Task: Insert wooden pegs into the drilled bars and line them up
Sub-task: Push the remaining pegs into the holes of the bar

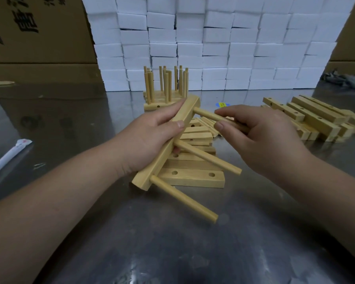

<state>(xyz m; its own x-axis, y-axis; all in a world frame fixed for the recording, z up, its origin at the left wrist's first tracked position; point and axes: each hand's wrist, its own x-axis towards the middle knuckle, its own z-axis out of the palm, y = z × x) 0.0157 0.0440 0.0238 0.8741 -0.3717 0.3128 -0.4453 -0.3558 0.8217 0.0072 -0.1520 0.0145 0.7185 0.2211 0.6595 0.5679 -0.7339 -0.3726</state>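
My left hand (150, 138) grips a drilled wooden bar (152, 171) held slanted above the table. Two pegs stick out of it toward the right: a near peg (184, 199) and a middle peg (207, 157). My right hand (260, 136) pinches a third peg (205, 113) whose end sits in the bar's far hole. Under the held bar lies a row of drilled bars (193, 177) with open holes, and loose pegs (208, 125) lie between my hands. Finished bars with upright pegs (166, 87) stand behind.
A pile of drilled bars (314, 119) lies at the right on the metal table (172, 242). A wall of white boxes (213, 48) stands at the back, cardboard cartons (39, 37) at the left. A white wrapped stick (6, 158) lies at the left edge.
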